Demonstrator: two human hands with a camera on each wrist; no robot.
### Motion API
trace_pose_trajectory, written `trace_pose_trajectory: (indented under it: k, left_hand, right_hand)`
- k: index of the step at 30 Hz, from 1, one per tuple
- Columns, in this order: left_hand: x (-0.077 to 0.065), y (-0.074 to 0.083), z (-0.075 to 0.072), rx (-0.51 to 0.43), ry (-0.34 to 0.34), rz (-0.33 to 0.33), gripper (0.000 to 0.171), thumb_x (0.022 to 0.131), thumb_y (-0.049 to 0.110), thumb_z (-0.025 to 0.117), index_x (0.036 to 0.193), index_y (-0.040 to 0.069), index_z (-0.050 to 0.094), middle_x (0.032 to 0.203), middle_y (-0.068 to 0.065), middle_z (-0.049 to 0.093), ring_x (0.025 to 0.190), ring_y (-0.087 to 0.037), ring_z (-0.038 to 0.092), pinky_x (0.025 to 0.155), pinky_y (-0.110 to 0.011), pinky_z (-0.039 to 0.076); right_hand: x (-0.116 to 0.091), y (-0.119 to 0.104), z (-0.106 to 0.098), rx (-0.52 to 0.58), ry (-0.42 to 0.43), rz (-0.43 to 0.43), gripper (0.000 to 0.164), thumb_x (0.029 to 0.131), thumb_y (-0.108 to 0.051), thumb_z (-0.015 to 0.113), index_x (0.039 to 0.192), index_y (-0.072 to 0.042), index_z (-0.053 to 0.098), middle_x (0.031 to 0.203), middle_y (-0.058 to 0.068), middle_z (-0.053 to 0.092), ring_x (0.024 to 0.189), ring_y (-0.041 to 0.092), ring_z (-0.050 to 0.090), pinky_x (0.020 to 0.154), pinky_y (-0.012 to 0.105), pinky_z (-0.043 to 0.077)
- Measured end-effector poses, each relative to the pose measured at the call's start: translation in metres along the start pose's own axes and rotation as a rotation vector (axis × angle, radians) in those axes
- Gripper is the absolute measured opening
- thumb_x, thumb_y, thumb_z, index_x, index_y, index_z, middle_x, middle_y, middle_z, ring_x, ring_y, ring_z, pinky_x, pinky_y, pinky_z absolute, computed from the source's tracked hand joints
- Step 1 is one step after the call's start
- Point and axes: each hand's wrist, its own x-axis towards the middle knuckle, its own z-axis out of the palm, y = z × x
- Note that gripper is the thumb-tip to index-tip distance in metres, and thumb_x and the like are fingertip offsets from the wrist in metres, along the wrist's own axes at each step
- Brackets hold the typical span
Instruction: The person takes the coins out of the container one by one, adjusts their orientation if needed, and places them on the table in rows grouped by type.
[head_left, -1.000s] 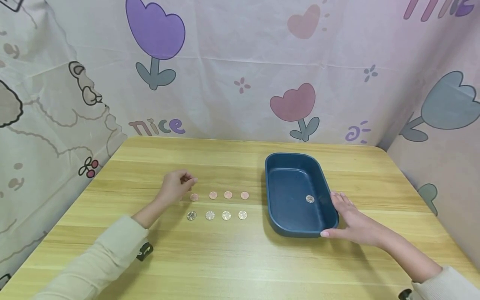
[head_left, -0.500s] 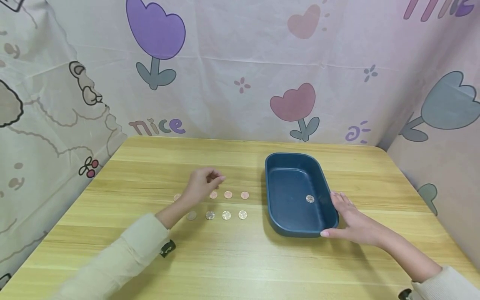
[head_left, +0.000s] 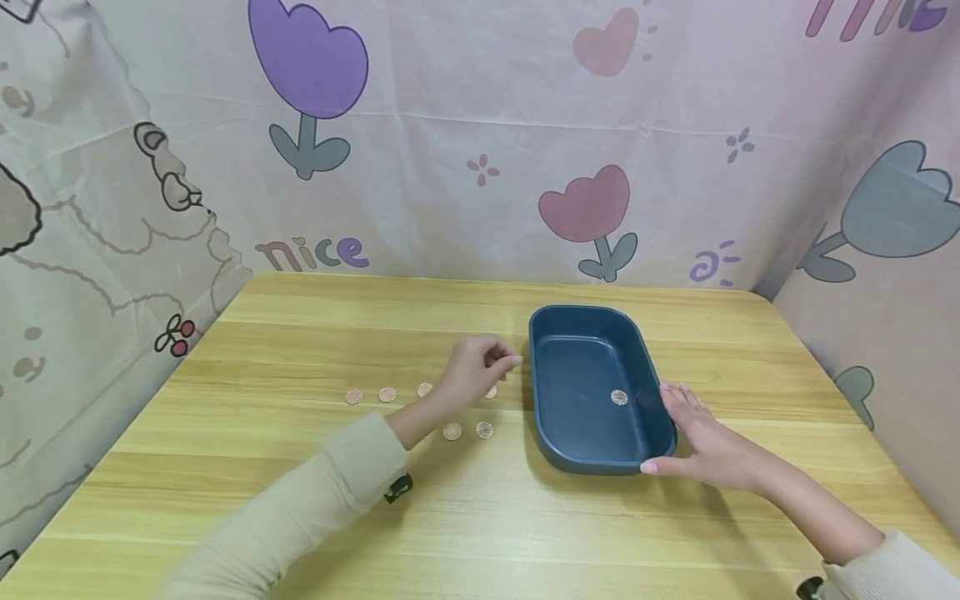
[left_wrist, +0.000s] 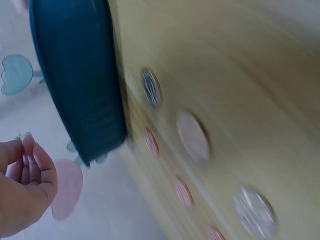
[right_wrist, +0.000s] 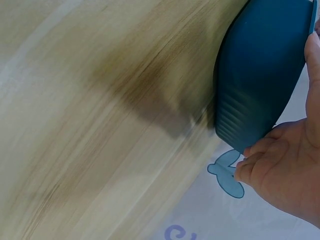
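Observation:
My left hand (head_left: 480, 367) is over the table, just left of the blue tray (head_left: 585, 464). In the left wrist view, thumb and fingertips of the left hand (left_wrist: 27, 185) pinch together on what looks like a coin, nearly all hidden. Below lie two rows of coins: copper ones like this coin (head_left: 387, 394) behind, silvery ones like this coin (head_left: 484, 430) in front. The hand and forearm cover some of them. One coin (head_left: 618, 397) lies inside the tray. My right hand (head_left: 701, 442) rests along the tray's right side, fingers extended and thumb at the front corner.
The wooden table (head_left: 480, 533) runs back to a patterned cloth backdrop (head_left: 450, 150). More cloth (head_left: 90, 250) hangs at the left side. A dark wrist strap (head_left: 398, 487) sits under the left sleeve (head_left: 322, 492).
My left hand has moved right, from over the left end of the coin rows to near the tray. The leftmost copper coins have come into view. The right hand and tray stay put.

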Motion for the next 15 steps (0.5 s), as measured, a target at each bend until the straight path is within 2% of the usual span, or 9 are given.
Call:
trace_pose_trajectory:
  k: [6,11,15]
  left_hand:
    - [0.011,0.012,0.035,-0.008,-0.06,0.015,0.012,0.086,0.009,0.064,0.083,-0.002,0.064,0.074,-0.018,0.065,0.055,-0.007,0.051,0.049,-0.013,0.043]
    - [0.018,0.021,0.062,-0.009,-0.104,0.027,0.011,0.086,0.01,0.064,0.083,-0.001,0.064,0.074,-0.015,0.067,0.055,-0.003,0.051,0.049,-0.012,0.043]
    - [0.024,0.025,0.082,0.073,-0.124,0.048,0.012,0.087,0.014,0.064,0.082,0.003,0.065,0.073,-0.007,0.066,0.056,-0.001,0.048,0.051,-0.01,0.04]
  right_hand:
    - [0.0,0.001,0.0,0.003,0.0,-0.006,0.112,0.073,-0.048,0.073,0.145,0.007,0.006,0.152,0.03,0.004,0.137,0.052,-0.003,0.1,0.073,0.011]
    - [0.0,0.001,0.0,-0.005,-0.001,-0.015,0.112,0.074,-0.048,0.073,0.145,0.008,0.007,0.151,0.031,0.005,0.137,0.052,-0.002,0.1,0.073,0.011]
    - [0.001,0.0,0.0,-0.014,-0.006,-0.017,0.111,0.074,-0.048,0.072,0.145,0.009,0.008,0.15,0.032,0.007,0.136,0.053,-0.001,0.099,0.073,0.013]
